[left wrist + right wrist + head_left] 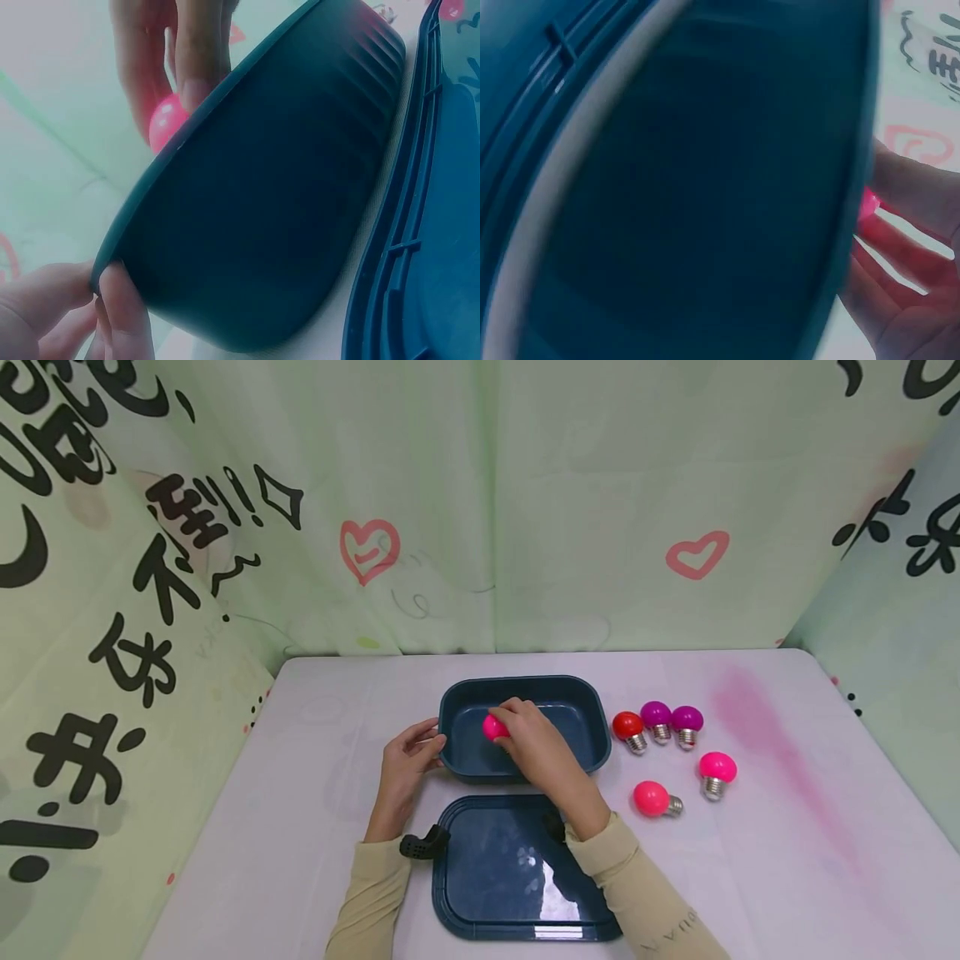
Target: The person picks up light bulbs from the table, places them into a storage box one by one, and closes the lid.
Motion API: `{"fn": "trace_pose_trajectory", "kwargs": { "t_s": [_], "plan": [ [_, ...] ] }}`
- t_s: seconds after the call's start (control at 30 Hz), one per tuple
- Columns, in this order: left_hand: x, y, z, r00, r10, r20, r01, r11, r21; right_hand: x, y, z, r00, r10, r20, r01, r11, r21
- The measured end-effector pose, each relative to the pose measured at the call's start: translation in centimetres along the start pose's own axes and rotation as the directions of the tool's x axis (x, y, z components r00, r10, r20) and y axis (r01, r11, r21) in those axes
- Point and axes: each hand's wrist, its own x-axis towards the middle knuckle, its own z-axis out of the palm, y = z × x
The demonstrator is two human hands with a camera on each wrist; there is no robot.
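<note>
A dark blue plastic box [525,683] stands on the table, its open top facing up. My left hand [407,766] pinches the rim at its left end; the left wrist view shows thumb and fingers on either side of that rim. Over the box, my right hand [536,745] holds a pink light bulb [494,727] by the fingertips. In the left wrist view the pink bulb [169,121] shows just above the rim. The box wall hides most of it in the right wrist view, where the right hand [915,247] is seen beyond the rim.
A blue lid [510,868] lies in front of the box. Right of the box are a red bulb [627,725], two purple bulbs [656,714], a pinkish-red bulb [651,798] on its side and another pink bulb [717,767]. Printed cloth [562,485] surrounds the table.
</note>
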Motion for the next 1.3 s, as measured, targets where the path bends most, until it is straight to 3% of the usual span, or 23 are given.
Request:
{"fn": "trace_pose_trajectory", "kwargs": {
  "t_s": [0.37,1.0,1.3],
  "plan": [
    [-0.1,0.0,-0.1,1.0,0.005,0.007,-0.005,1.0,-0.025,1.3,-0.2,1.4,0.997,0.037,0.065,-0.038,0.999,0.013],
    [0.2,-0.2,0.1,1.0,0.008,0.008,-0.008,1.0,-0.008,2.2,0.2,3.3,0.997,-0.036,0.072,0.036,0.999,-0.002],
    [0.0,0.4,0.1,1.0,-0.018,0.016,0.019,1.0,-0.012,2.3,0.3,4.0,0.995,-0.026,0.096,0.026,1.0,0.002]
  ]
}}
